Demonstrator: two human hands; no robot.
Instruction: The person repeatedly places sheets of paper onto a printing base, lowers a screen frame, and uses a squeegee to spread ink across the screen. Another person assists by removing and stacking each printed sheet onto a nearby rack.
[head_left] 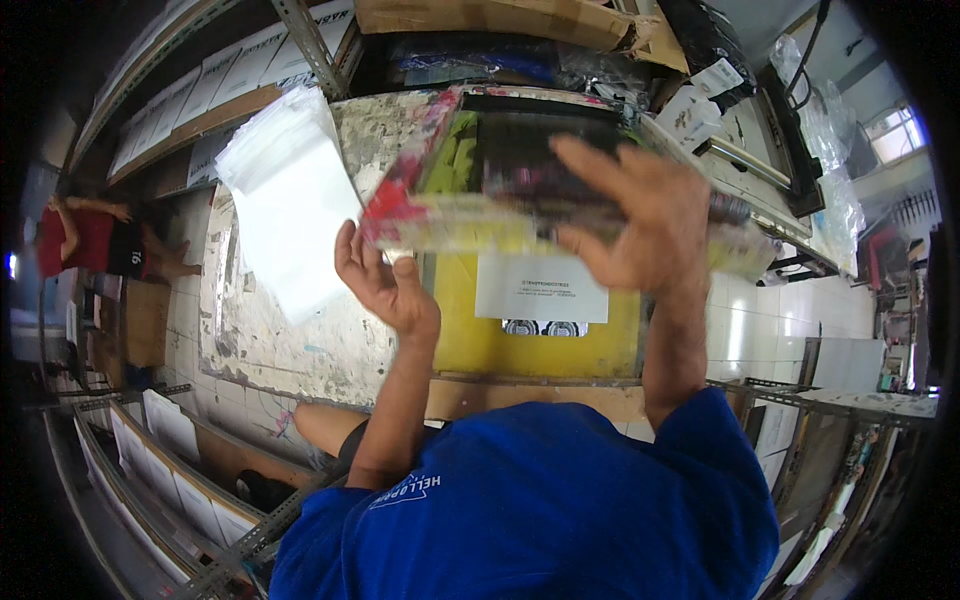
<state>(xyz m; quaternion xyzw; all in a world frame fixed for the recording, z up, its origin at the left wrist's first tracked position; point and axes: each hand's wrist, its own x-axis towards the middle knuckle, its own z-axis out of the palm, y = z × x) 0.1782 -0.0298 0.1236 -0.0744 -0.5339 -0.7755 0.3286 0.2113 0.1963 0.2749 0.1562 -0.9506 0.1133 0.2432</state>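
A paint-smeared screen printing frame [455, 228], with red, yellow and green stains around a dark mesh, is tilted with its near edge raised. My left hand [392, 292] is at its near left corner, palm turned up and fingers apart; whether it touches the frame is hard to tell. Over the frame's right part, slightly blurred, my right hand [645, 215] has its thumb and fingers spread. Beneath the raised edge lies a white printed sheet [540, 290] on a yellow board [460, 345]. Part of the sheet is hidden by the frame.
Left of the frame, a fanned stack of white sheets [290, 210] lies on the paint-stained table [340, 345]. Shelves with white boxes [215, 85] stand at the far left. A cardboard box [510, 20] lies beyond the table. Another person [100, 235] is at the left.
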